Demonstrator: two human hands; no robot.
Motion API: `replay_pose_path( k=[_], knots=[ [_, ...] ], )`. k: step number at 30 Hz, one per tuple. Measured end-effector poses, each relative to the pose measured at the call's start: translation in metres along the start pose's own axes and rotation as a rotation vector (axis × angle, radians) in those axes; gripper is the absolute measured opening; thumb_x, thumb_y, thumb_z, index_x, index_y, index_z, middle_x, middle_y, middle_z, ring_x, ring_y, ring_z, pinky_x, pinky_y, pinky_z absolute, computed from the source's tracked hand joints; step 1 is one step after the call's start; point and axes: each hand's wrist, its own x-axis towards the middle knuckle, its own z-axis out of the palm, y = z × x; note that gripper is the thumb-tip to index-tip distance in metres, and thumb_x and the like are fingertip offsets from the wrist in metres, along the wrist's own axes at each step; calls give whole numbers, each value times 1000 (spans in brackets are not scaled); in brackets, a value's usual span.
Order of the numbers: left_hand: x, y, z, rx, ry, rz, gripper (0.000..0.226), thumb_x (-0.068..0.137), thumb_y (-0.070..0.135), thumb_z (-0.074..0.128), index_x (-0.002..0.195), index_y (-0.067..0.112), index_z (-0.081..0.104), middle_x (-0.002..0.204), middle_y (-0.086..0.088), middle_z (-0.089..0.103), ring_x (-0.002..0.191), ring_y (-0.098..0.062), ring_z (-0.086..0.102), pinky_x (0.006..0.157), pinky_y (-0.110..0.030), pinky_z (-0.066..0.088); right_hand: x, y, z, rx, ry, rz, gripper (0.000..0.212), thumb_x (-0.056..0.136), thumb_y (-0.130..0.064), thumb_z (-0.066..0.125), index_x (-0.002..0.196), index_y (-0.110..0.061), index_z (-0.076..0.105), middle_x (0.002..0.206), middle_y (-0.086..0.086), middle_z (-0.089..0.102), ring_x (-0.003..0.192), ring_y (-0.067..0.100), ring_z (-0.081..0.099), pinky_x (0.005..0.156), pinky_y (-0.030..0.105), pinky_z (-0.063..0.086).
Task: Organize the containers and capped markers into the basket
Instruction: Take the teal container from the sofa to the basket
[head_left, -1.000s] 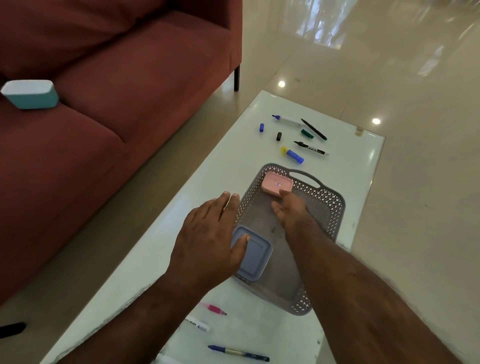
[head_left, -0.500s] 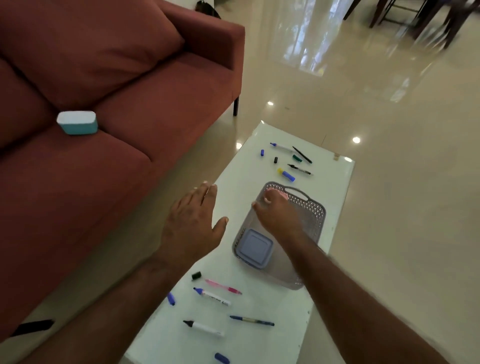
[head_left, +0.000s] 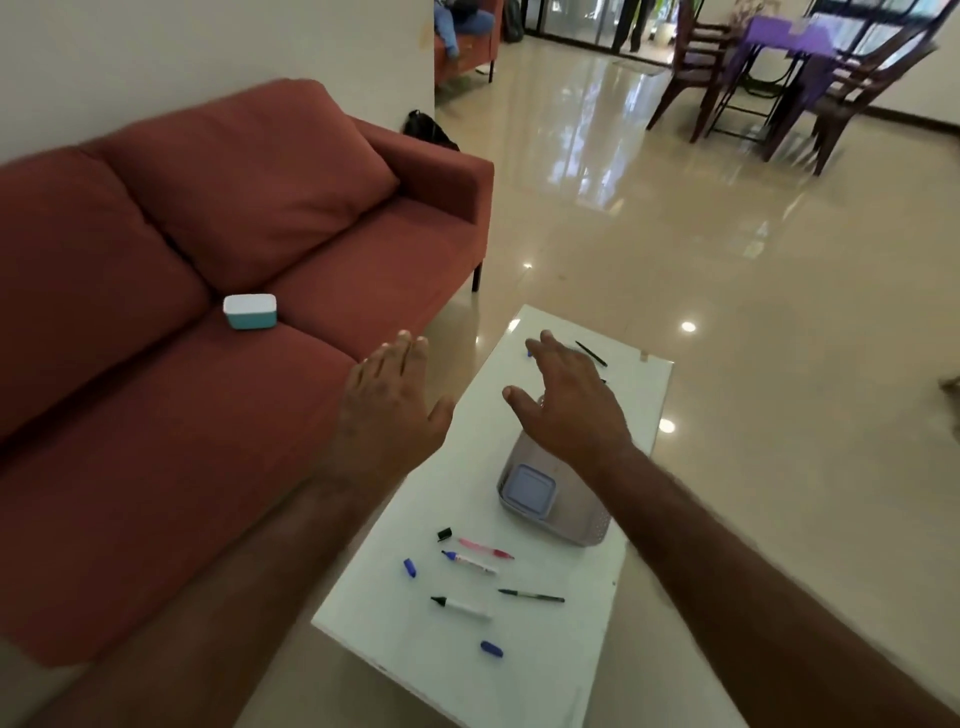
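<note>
Nearest us on the white glossy worktop (head_left: 524, 670) lay the loose pens: a blue cap (head_left: 491, 648), a white marker with a black tip (head_left: 461, 607), a thin dark pen (head_left: 531, 595), another blue cap (head_left: 410, 567), a white marker with a blue tip (head_left: 470, 562), a pink pen (head_left: 485, 548) and a black cap (head_left: 444, 533). Several markers looked uncapped, so we judged capping was yet to come.

Just beyond sat the grey perforated plastic basket (head_left: 582, 530), with the lilac square lidded container (head_left: 530, 491) in its near corner.

Above it both hands were spread and empty: the right hand (head_left: 569, 410), grip released, covered the basket's far half, so we couldn't tell what lay there; the left hand (head_left: 389, 410), equally slack, hung over the worktop's edge.

Farther off, the teal box with a white lid (head_left: 250, 311) waited on the red fabric sofa (head_left: 156, 415). We reckoned fetching it was next, calling for a long leftward reach.

The far markers were mostly hidden behind the right hand; only a black pen (head_left: 591, 354) showed.
</note>
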Motion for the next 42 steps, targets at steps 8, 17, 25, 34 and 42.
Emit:
replay_pose_path(
  k=[8,17,25,34,42],
  knots=[
    [-41,-11,-42,13,75,-76,73,84,49,52,144,8,44,148,-18,46,132,-35,48,105,-48,39,-23,-39,-10,4,-27,-132,69,93,-48,56,152,-20,33,162,2,27,148,20,23,115,37,27],
    [-95,-59,-72,52,86,-205,80,82,58,35,146,10,42,151,-16,43,136,-33,44,107,-47,37,-49,-90,11,46,-105,-235,69,94,-50,55,153,-21,32,162,0,27,148,19,23,116,36,27],
    [-98,-159,-79,47,109,-174,76,85,55,45,147,11,40,152,-14,42,136,-31,44,109,-47,38,-41,-177,61,34,-100,-221,69,94,-51,54,153,-22,32,161,-2,28,148,17,24,115,35,28],
    [-90,-305,-93,89,28,-123,76,87,54,48,150,13,35,155,-12,38,139,-29,41,112,-45,33,-13,-290,122,87,-78,-137,71,93,-53,55,153,-26,29,159,-4,32,146,16,29,113,35,31],
    [-66,-358,-86,84,-5,-121,75,86,55,49,148,13,40,153,-12,42,136,-29,45,109,-45,37,29,-321,149,78,-91,-102,68,93,-54,54,151,-25,33,157,-2,36,143,19,33,109,38,36]
  ],
)
